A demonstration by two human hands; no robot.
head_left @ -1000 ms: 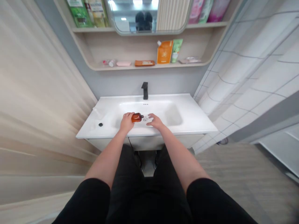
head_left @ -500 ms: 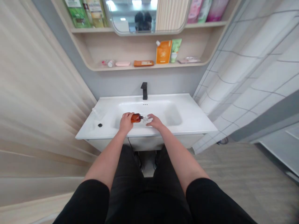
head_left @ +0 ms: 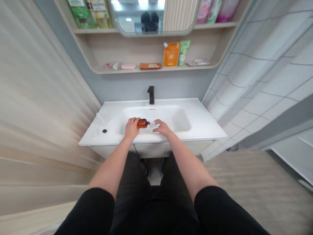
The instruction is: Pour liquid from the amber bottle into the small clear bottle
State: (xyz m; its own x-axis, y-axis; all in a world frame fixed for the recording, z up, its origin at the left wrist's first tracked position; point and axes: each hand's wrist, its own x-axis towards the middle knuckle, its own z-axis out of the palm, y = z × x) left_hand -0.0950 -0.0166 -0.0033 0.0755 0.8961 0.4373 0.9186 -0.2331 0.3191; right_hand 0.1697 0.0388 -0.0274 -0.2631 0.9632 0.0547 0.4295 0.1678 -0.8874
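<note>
A small amber bottle (head_left: 142, 123) is held on its side over the basin of the white sink (head_left: 195, 125), with its dark neck pointed to the right. It is gripped around its body by the left hand (head_left: 132, 128), whose fingers are closed on it. The right hand (head_left: 161, 127) is placed just beside the neck of the bottle, and a small clear object (head_left: 152, 124) is seen at its fingertips; it cannot be told whether this object is really pinched or only touched. Behind the hands, a black faucet (head_left: 151, 94) is mounted at the back edge of the sink. A small dark cap (head_left: 104, 131) is laid on the left part of the sink top. Above, an orange pouch (head_left: 171, 54) is stood on the wooden shelf (head_left: 137, 70).
</note>
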